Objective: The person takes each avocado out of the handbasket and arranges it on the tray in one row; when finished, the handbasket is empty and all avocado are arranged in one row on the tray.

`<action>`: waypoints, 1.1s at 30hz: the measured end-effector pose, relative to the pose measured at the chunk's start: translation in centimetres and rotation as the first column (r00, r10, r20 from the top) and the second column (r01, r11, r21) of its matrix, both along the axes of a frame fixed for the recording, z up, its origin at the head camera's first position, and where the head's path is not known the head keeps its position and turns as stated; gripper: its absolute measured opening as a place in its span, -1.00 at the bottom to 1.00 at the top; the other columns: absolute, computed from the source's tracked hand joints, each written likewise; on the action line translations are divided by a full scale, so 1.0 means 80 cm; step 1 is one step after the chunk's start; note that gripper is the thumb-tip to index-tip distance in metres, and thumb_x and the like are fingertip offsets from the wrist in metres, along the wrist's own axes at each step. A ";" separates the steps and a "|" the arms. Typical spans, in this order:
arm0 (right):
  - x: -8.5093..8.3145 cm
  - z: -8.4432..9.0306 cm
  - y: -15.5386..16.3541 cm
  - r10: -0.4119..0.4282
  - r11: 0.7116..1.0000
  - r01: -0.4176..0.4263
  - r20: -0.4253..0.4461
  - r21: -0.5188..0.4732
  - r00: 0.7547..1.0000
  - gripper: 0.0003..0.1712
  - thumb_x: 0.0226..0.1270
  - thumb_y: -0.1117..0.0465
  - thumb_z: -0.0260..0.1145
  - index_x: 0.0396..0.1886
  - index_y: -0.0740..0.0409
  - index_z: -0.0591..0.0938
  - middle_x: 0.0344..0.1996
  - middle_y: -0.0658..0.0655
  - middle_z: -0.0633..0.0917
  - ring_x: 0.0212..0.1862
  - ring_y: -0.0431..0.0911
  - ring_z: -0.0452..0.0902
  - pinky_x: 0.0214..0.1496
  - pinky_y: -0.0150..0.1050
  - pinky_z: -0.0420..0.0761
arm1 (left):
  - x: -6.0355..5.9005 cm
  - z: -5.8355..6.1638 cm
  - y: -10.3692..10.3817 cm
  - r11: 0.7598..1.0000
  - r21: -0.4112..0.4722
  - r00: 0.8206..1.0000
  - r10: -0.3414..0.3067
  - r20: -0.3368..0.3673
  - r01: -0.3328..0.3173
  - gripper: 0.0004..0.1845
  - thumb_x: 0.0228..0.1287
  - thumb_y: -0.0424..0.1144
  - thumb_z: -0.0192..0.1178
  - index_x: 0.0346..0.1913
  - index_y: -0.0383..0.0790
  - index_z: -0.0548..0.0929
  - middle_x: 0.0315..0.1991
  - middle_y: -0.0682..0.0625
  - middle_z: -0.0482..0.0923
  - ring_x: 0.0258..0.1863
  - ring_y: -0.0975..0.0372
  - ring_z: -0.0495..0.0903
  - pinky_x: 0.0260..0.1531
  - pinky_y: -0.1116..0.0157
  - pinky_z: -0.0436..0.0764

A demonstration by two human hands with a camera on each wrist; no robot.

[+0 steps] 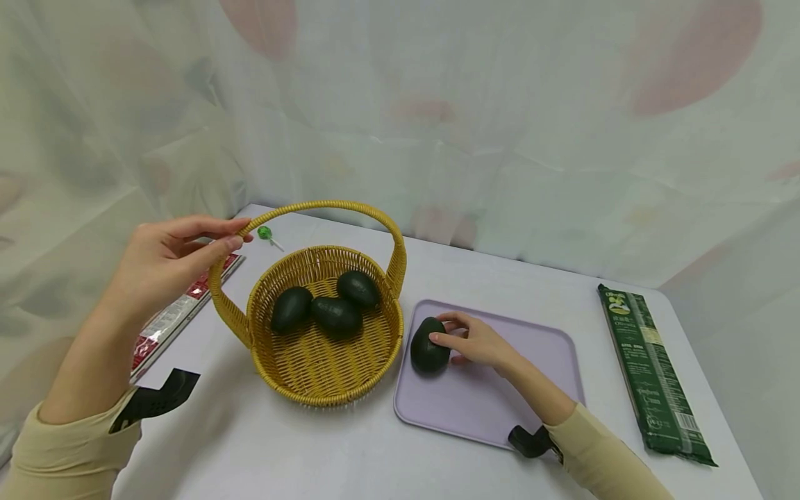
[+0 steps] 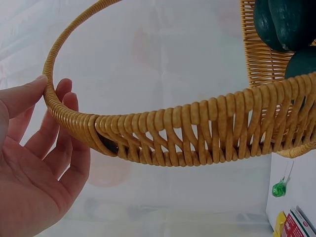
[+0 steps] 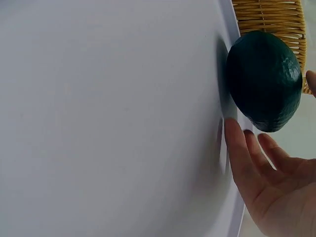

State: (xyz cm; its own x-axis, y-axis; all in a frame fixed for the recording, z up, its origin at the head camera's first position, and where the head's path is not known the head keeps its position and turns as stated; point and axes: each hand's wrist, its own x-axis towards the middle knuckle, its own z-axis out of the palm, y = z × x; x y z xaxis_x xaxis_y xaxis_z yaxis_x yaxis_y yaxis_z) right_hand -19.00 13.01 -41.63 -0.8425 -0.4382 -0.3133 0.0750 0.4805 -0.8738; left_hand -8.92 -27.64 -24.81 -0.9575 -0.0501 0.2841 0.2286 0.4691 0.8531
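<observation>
My left hand (image 1: 164,260) pinches the upright handle (image 1: 325,205) of a round yellow wicker basket (image 1: 325,397), its thumb on one side and its fingertips on the other. Inside the basket lie three dark green avocados (image 1: 336,317). In the left wrist view the handle (image 2: 74,118) passes between thumb and fingers. Another avocado (image 1: 430,347) is at the left side of a pale purple tray (image 1: 531,417). Around that avocado, my right hand (image 1: 476,342) spreads its thumb and fingers. In the right wrist view the nearly straight fingers (image 3: 237,143) reach close beneath the avocado (image 3: 264,81).
A long green packet (image 1: 653,375) lies right of the tray. Beyond the basket's left side is a green lollipop (image 1: 265,232). A red and white package (image 1: 181,312) lies partly behind my left forearm. Curtains with faded leaf prints hang behind the white table (image 1: 281,451).
</observation>
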 end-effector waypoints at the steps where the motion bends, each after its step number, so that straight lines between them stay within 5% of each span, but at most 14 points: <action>1: 0.000 0.000 0.001 -0.010 1.000 0.010 -0.008 -0.008 1.000 -0.34 0.18 -0.12 0.44 0.22 0.05 0.54 0.04 0.14 0.59 -0.04 -0.06 0.57 -0.22 -0.17 0.67 | 0.000 0.000 0.000 1.000 0.000 1.000 0.001 -0.001 -0.001 -0.75 0.32 -0.36 0.25 0.04 -0.26 0.70 -0.11 0.16 0.72 -0.52 0.29 0.54 -0.76 0.32 0.37; 13: -0.003 0.005 0.005 -0.181 0.973 0.160 -0.125 -0.167 0.975 -0.73 0.24 0.14 0.42 -0.23 0.27 0.64 -0.23 0.14 0.66 -0.20 0.00 0.60 -0.24 -0.15 0.68 | 0.001 0.000 0.000 1.000 -0.021 0.999 -0.013 -0.030 0.012 -0.76 0.33 -0.36 0.25 0.02 -0.31 0.68 -0.10 0.14 0.72 -0.44 0.33 0.62 -0.75 0.32 0.38; 26: 0.000 0.033 -0.002 -0.107 0.979 0.077 -0.150 -0.190 0.983 -0.69 0.27 0.12 0.41 -0.11 0.24 0.65 -0.19 0.16 0.68 -0.09 0.16 0.60 -0.15 -0.09 0.67 | 0.001 0.000 0.000 1.000 -0.030 1.000 0.006 -0.006 -0.006 -0.75 0.33 -0.35 0.25 0.04 -0.23 0.70 -0.12 0.18 0.72 -0.42 0.31 0.62 -0.75 0.32 0.39; 33: 0.003 0.052 -0.014 -0.047 0.983 0.018 -0.158 -0.181 0.986 -0.63 0.26 0.04 0.42 -0.07 0.20 0.66 -0.15 0.12 0.70 -0.14 0.00 0.66 -0.06 0.01 0.63 | 0.000 -0.001 -0.001 0.999 -0.037 1.000 0.009 -0.009 -0.009 -0.76 0.33 -0.34 0.25 0.03 -0.20 0.71 -0.08 0.19 0.71 -0.41 0.31 0.63 -0.74 0.33 0.41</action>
